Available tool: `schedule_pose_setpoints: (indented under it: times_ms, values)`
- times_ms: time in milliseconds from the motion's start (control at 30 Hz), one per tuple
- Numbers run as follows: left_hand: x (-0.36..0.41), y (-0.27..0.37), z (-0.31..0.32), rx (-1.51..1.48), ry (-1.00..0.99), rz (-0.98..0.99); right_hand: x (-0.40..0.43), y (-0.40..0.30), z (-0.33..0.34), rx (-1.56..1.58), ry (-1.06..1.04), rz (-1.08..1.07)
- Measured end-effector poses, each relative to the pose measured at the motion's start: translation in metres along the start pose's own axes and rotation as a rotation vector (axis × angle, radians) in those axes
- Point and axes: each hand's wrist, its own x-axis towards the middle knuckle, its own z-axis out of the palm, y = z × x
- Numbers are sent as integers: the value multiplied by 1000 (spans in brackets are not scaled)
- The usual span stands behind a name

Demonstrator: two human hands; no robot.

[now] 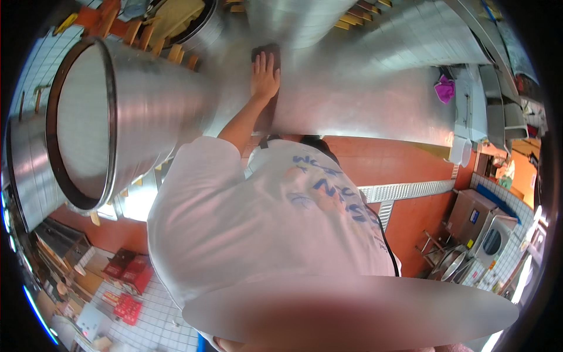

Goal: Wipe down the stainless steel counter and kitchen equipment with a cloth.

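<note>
My left hand (265, 78) lies flat, palm down and fingers extended, on a dark brown piece (268, 50), perhaps a cloth, on a stainless steel worktop (365, 103). It lies over this piece without visibly gripping it. A dark band on the steel runs from there towards my body; whether it is a reflection cannot be told. My right hand is out of view. A large steel drum (145, 110) with a dark rim and pale inside stands left of my arm. Far right on the worktop lies a crumpled purple cloth (444, 89).
Another steel drum (33, 163) stands at the far left. Ahead are a large steel cylinder (299, 22) and a round container with tan cloth (178, 20). A clear plastic container (460, 151) is by the worktop's right end. Floor drain grating (409, 190) runs at right; red boxes (132, 270) stand lower left.
</note>
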Motion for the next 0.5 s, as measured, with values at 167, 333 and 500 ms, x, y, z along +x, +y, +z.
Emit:
schedule_pose_setpoints:
  times_ms: [167,333,500]
  values:
    - [12,23,6,82,-8,-13,-22,0,39,25,41,50]
    - [11,60,11,149,-8,-28,-42,18,50,7,50,94]
    - [-1,83,14,106,-11,46,-16,44,43,-13,57,64]
